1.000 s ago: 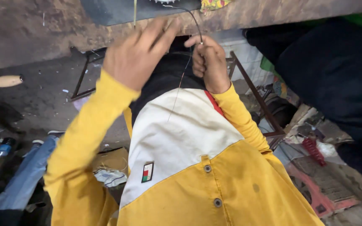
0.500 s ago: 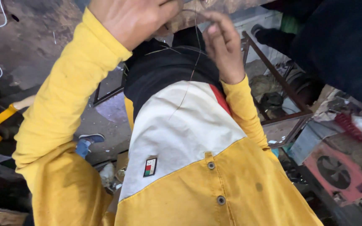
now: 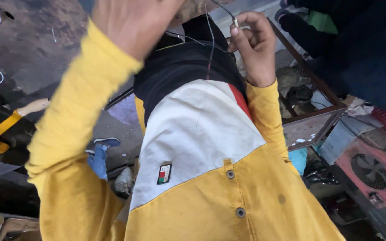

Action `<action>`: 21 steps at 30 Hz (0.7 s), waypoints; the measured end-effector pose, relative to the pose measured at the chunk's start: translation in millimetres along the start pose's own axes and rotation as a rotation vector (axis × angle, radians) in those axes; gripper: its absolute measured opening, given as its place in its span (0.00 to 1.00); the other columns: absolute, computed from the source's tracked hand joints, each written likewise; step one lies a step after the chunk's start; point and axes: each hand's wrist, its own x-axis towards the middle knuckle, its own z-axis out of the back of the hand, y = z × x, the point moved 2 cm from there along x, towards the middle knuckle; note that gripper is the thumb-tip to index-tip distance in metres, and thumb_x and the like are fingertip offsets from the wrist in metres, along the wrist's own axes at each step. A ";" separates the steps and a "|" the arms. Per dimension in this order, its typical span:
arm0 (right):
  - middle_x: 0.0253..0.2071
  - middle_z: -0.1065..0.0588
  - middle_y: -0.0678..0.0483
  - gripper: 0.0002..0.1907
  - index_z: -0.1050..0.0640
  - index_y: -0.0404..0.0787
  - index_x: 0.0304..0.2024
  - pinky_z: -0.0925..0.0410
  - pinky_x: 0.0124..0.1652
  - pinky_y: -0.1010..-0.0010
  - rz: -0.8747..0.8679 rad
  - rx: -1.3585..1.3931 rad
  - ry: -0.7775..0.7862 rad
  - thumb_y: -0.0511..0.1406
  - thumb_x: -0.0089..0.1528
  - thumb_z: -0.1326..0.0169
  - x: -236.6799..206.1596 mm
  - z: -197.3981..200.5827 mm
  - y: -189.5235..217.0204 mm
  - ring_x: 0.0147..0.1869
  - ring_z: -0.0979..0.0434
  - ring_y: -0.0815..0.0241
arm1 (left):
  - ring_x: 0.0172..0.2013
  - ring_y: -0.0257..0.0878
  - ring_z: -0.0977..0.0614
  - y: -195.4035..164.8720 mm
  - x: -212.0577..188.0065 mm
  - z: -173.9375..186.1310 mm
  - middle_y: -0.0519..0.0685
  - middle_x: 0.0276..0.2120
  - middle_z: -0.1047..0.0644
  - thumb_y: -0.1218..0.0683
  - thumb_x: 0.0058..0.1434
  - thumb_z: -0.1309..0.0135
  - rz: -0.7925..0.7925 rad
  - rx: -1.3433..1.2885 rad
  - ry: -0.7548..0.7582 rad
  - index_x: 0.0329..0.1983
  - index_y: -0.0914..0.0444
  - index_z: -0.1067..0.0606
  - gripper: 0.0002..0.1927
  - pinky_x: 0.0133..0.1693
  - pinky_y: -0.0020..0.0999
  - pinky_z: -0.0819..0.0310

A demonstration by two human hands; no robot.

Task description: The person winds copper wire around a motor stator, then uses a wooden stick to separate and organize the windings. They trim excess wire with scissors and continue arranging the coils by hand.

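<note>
Thin dark wire (image 3: 211,40) sits pinched in the right hand (image 3: 253,47) fingers; blurred left hand (image 3: 132,22) fingers unclear

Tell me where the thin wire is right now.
In the head view, the thin wire hangs at top centre, pinched by the fingertips of the right hand, and runs down over the black collar of the yellow jacket. The left hand is raised beside it.

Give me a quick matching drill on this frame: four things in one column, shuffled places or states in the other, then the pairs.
Things:
1. right hand
2. left hand
3. red fan housing
4. blue shoe

Places or states:
A. lower right, among clutter
B. pinching a thin wire
C. on the ground under the left sleeve
D. raised, blurred, at top edge

Pairs: 1-B, 2-D, 3-A, 4-C
</note>
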 end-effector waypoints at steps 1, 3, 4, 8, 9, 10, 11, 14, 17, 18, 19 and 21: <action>0.50 0.27 0.55 0.10 0.29 0.35 0.57 0.30 0.39 0.78 0.008 -0.006 -0.025 0.25 0.75 0.45 -0.4 -2.0 0.7 0.38 0.25 0.69 | 0.33 0.48 0.18 -10.7 -6.3 1.4 0.52 0.32 0.21 0.57 0.68 0.48 0.071 -0.050 -0.040 0.49 0.60 0.24 0.08 0.33 0.40 0.25; 0.49 0.26 0.56 0.10 0.27 0.35 0.55 0.33 0.36 0.79 0.027 -0.011 -0.073 0.25 0.73 0.45 -0.4 -6.1 0.9 0.36 0.27 0.70 | 0.34 0.53 0.17 -36.9 -10.9 -1.6 0.55 0.35 0.19 0.52 0.68 0.46 0.247 -0.263 -0.168 0.47 0.62 0.24 0.10 0.34 0.43 0.23; 0.48 0.26 0.56 0.10 0.27 0.35 0.56 0.34 0.35 0.79 0.016 -0.011 -0.082 0.26 0.73 0.44 0.1 -7.8 -0.5 0.36 0.28 0.70 | 0.35 0.52 0.16 -47.0 -7.1 -11.3 0.56 0.36 0.19 0.51 0.72 0.45 0.342 -0.477 0.009 0.51 0.62 0.24 0.11 0.36 0.43 0.22; 0.53 0.26 0.55 0.13 0.25 0.35 0.58 0.32 0.51 0.76 0.142 -0.154 -0.050 0.28 0.71 0.41 3.7 -8.8 -10.8 0.50 0.26 0.66 | 0.36 0.46 0.11 -81.4 22.1 -30.0 0.51 0.36 0.16 0.54 0.71 0.48 0.722 -1.400 0.277 0.56 0.60 0.28 0.13 0.37 0.36 0.15; 0.56 0.26 0.54 0.15 0.25 0.34 0.59 0.30 0.59 0.74 0.211 -0.226 -0.031 0.29 0.71 0.40 3.1 -8.7 -14.9 0.57 0.24 0.64 | 0.43 0.45 0.12 -86.5 38.7 -28.6 0.50 0.42 0.17 0.56 0.72 0.44 0.494 -1.242 -0.005 0.59 0.59 0.29 0.15 0.43 0.35 0.15; 0.58 0.27 0.53 0.16 0.27 0.35 0.61 0.31 0.61 0.72 0.212 -0.249 -0.012 0.30 0.72 0.41 3.3 -8.3 -18.9 0.60 0.25 0.63 | 0.43 0.45 0.12 -91.7 56.9 -29.4 0.50 0.43 0.17 0.56 0.71 0.44 0.366 -1.155 -0.141 0.59 0.59 0.29 0.15 0.44 0.35 0.16; 0.60 0.27 0.52 0.17 0.28 0.35 0.63 0.31 0.63 0.70 0.216 -0.269 0.012 0.31 0.73 0.43 2.7 -9.2 -24.2 0.62 0.26 0.61 | 0.44 0.45 0.13 -99.1 77.3 -35.2 0.50 0.44 0.18 0.56 0.71 0.44 0.223 -1.068 -0.194 0.59 0.59 0.28 0.15 0.44 0.36 0.17; 0.67 0.30 0.48 0.21 0.34 0.37 0.69 0.33 0.68 0.66 0.222 -0.331 0.069 0.35 0.76 0.47 1.7 -15.3 -27.8 0.70 0.29 0.57 | 0.46 0.45 0.15 -112.1 108.1 -30.8 0.50 0.47 0.19 0.56 0.70 0.45 -0.027 -0.873 -0.060 0.58 0.59 0.26 0.14 0.46 0.37 0.20; 0.66 0.29 0.47 0.21 0.31 0.41 0.67 0.35 0.68 0.62 0.447 -0.555 0.226 0.36 0.71 0.53 -1.4 -24.0 -14.4 0.72 0.32 0.55 | 0.49 0.44 0.17 -116.4 134.9 4.0 0.50 0.50 0.20 0.57 0.69 0.46 -0.156 -0.676 -0.134 0.57 0.59 0.25 0.14 0.48 0.38 0.22; 0.65 0.28 0.46 0.22 0.29 0.43 0.65 0.36 0.67 0.60 0.571 -0.637 0.278 0.36 0.67 0.56 -1.9 -28.7 -5.5 0.71 0.34 0.54 | 0.50 0.44 0.18 -106.5 117.5 21.1 0.49 0.51 0.20 0.57 0.68 0.46 -0.166 -0.598 -0.209 0.57 0.59 0.24 0.15 0.48 0.39 0.23; 0.63 0.28 0.47 0.20 0.27 0.42 0.62 0.36 0.64 0.62 0.491 -0.601 0.245 0.34 0.67 0.53 -1.4 -30.9 2.0 0.68 0.33 0.56 | 0.50 0.44 0.18 -99.4 105.9 38.7 0.49 0.52 0.20 0.57 0.68 0.46 -0.173 -0.510 -0.276 0.57 0.59 0.23 0.15 0.49 0.39 0.24; 0.58 0.27 0.48 0.16 0.23 0.38 0.58 0.35 0.58 0.67 0.315 -0.539 0.166 0.31 0.67 0.47 -3.0 -34.8 17.4 0.60 0.31 0.59 | 0.52 0.44 0.20 -66.1 70.1 58.5 0.49 0.54 0.21 0.57 0.67 0.46 -0.131 -0.403 -0.269 0.56 0.59 0.22 0.15 0.50 0.40 0.26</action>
